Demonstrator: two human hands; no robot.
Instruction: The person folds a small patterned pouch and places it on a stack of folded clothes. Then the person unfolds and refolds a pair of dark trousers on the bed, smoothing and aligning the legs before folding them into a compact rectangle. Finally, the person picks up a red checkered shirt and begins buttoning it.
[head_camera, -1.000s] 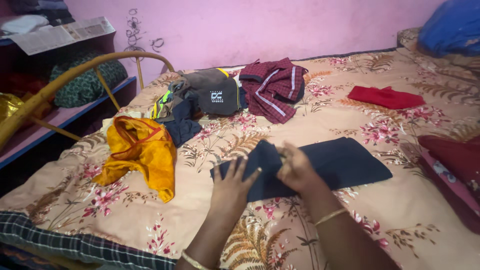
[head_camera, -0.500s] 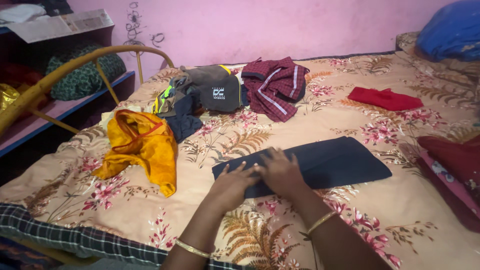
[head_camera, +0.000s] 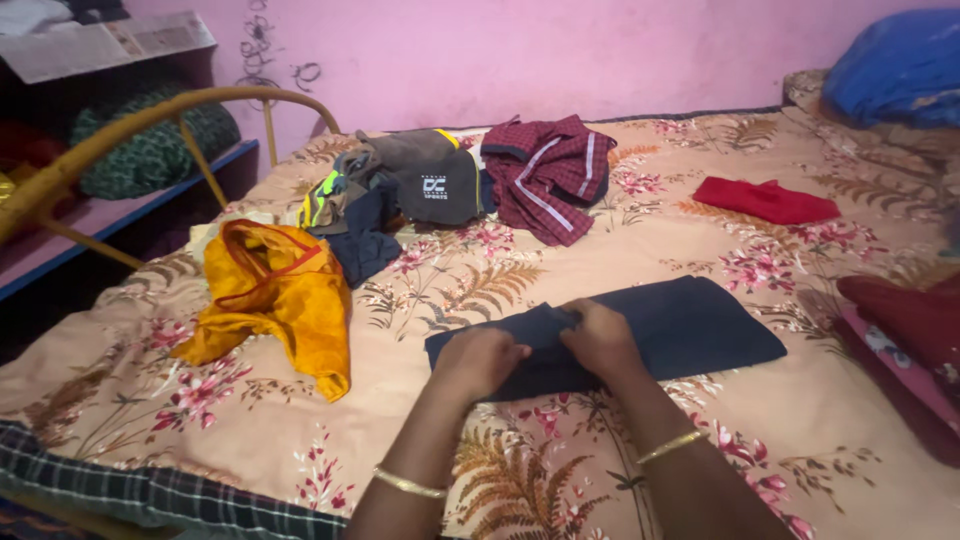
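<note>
Dark navy folded cloth garment (head_camera: 690, 325): left hand (head_camera: 478, 360), right hand (head_camera: 600, 338), flat half second ago, now fingers clenched on its left end, bunching fold; orange garment (head_camera: 275, 300) further left.

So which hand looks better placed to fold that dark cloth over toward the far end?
Probably the left hand: it grips the dark cloth at its near-left end, while the right hand sits mid-cloth, placed to pin the fold.

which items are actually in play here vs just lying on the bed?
In play:
- dark navy garment, under both hands
- left hand and right hand, gripping its folded end

Lying about:
- orange garment
- grey and dark clothes pile
- maroon checked shirt
- red cloth
- blue pillow
</note>
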